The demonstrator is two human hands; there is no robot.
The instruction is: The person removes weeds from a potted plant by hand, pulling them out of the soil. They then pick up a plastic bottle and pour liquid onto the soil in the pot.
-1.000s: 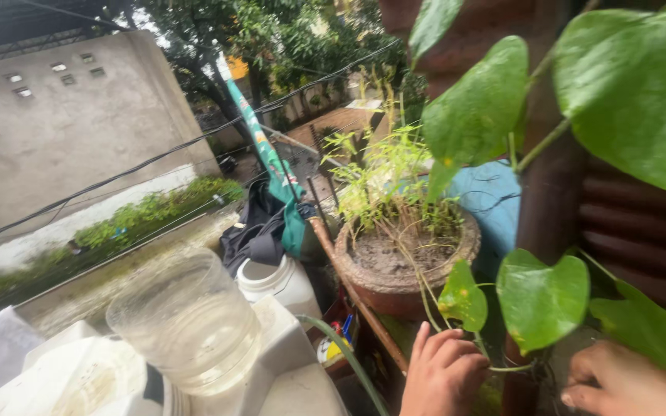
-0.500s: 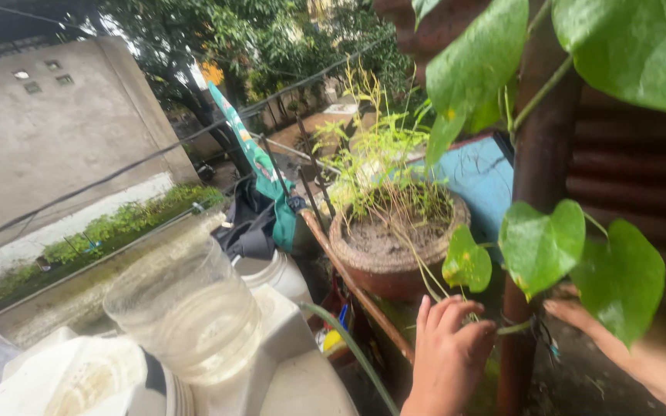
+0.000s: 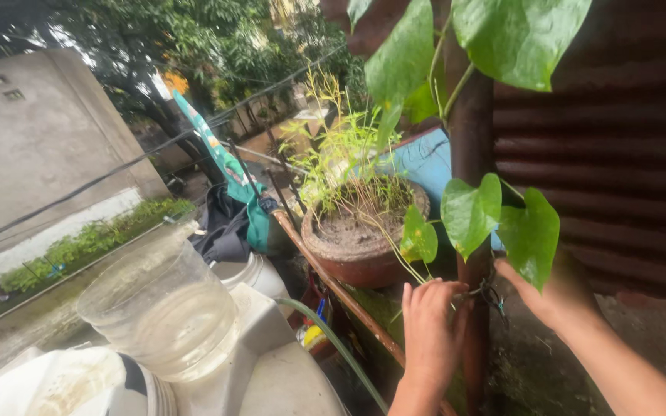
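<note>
We had our left hand [image 3: 432,327] and right hand [image 3: 550,293], fingers loose, at the wire [image 3: 489,294] on the post [image 3: 472,231]; tugging could snap the vine [image 3: 495,219]

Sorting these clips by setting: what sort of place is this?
Probably an outdoor balcony or rooftop ledge used for plants. A clay pot of thin green shoots stands by a rusty pole with a leafy vine, against corrugated metal sheeting, with trees and a concrete wall beyond.

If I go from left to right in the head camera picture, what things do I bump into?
Clear water jar → green cloth → clay pot → left hand → rusty pole → right hand → corrugated wall.
</note>
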